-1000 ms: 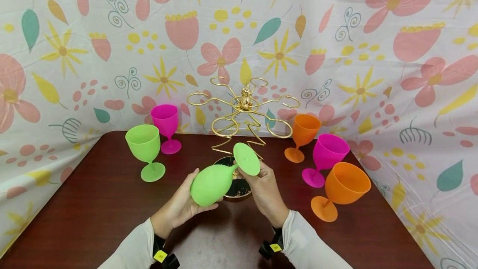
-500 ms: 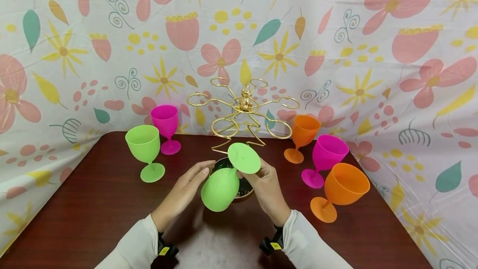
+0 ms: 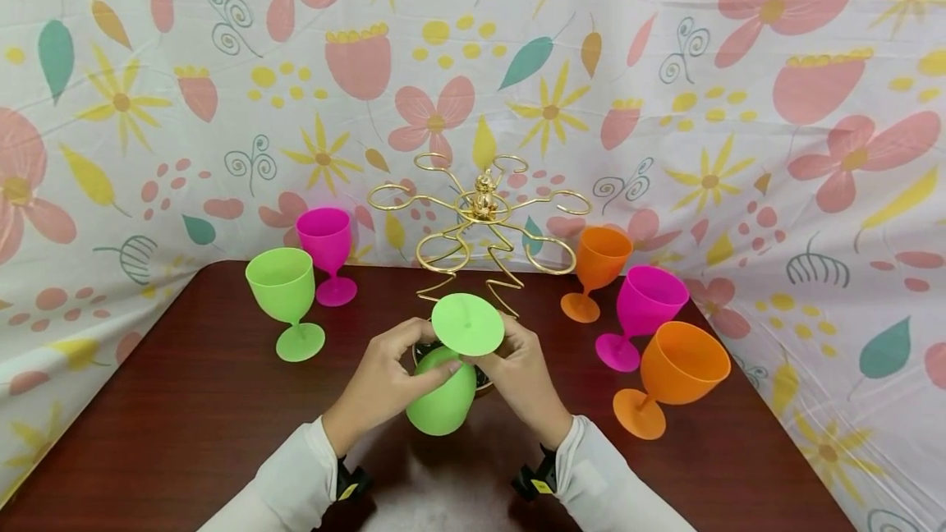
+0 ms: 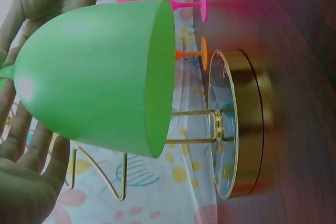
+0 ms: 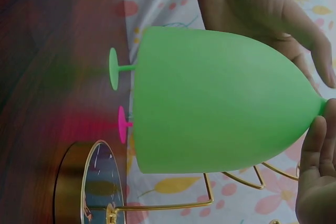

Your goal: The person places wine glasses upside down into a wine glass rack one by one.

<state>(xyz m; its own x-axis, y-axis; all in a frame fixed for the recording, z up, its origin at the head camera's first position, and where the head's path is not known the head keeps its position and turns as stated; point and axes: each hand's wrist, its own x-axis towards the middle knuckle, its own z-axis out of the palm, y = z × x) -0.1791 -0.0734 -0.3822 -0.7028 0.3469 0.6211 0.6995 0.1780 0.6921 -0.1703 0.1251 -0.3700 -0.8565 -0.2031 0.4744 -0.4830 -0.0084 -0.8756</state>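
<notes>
The right hand (image 3: 526, 376) pinches an upside-down green goblet (image 3: 441, 409) by its stem (image 5: 322, 107); the left hand (image 3: 375, 388) is loosely spread beside it, near a gold 6-ring rack (image 3: 484, 204).

Green stemmed plastic goblet (image 3: 441, 409), smooth, matt. Gold wire metal rack (image 3: 484, 202), smooth and glossy; dark reddish-brown wood-look table (image 3: 170, 401), polished. White flower-printed cloth backdrop (image 3: 628, 15), wrinkled.

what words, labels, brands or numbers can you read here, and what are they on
No text can be read.
Yellow label at the left wrist: any marks are too small and blurred to read.
Yellow label at the right wrist: likewise unreadable.
Upside-down green goblet: no lettering visible.
</notes>
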